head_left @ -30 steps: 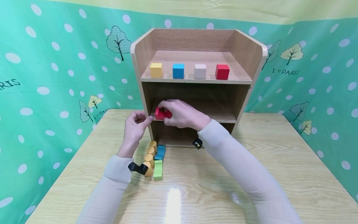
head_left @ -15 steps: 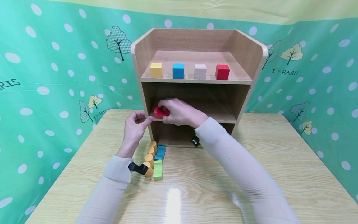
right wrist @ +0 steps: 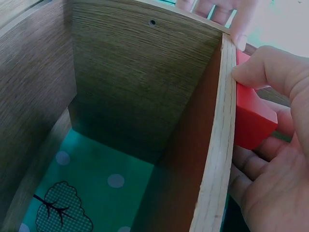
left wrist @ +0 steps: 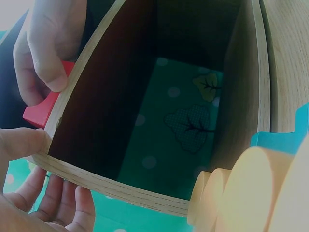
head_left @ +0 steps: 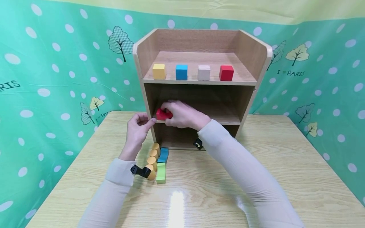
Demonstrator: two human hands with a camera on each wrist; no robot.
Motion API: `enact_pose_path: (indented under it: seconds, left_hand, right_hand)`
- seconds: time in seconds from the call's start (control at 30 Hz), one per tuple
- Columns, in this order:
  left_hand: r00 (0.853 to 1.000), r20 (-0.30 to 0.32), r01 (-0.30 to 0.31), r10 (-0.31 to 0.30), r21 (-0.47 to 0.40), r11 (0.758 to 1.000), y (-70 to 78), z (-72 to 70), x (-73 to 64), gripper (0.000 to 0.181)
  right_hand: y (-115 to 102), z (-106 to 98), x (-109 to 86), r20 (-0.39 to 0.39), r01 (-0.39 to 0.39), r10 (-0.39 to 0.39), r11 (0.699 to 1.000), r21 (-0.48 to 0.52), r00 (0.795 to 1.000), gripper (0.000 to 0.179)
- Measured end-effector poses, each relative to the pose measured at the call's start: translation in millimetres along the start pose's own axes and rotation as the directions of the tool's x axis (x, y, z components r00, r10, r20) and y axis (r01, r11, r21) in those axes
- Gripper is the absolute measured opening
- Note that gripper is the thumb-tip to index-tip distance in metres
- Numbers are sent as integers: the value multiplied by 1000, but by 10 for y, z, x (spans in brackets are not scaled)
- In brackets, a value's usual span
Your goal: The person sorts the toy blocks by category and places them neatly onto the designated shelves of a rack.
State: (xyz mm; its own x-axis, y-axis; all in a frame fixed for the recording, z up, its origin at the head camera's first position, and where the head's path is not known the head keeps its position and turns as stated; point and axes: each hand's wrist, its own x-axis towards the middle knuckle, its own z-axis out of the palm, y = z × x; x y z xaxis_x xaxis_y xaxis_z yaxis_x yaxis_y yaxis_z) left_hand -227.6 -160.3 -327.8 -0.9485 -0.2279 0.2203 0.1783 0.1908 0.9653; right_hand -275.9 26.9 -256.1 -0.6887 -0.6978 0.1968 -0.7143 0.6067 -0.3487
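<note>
My right hand pinches a red block with a curved cut-out, at the left front of the wooden shelf unit's middle board. The right wrist view shows the red block right at the board's front edge, thumb on one side and fingers on the other. Part of the block is hidden by my fingers. My left hand grips the shelf unit at its left side panel. In the left wrist view, the left thumb lies at the front corner while the fingers bend along the outer face.
Yellow, blue, white and red cubes line the top shelf. Several orange-yellow cylinders stand by the unit's lower left, beside a blue curved block and a green curved block.
My right hand has slid slightly left with the red block, closer to the left side panel. The left hand has kept its place.
</note>
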Motion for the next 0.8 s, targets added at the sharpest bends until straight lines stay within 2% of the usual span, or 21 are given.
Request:
enact_pose_path:
  seconds: [0.23, 0.6, 0.8]
  left_hand:
    - [1000, -4, -1, 1, 0, 1000, 2, 3, -1, 39]
    - [1000, -7, -3, 3, 5, 1000, 7, 11, 6, 38]
    - [1000, -6, -5, 5, 1, 1000, -2, 7, 5, 38]
  right_hand:
    - [-4, -9, -8, -6, -2, 2, 1000, -19, 1000, 43]
    - [23, -56, -116, -83, 2, -2, 1000, -11, 997, 54]
    - [35, -60, -193, -130, 28, -30, 999, -22, 991, 50]
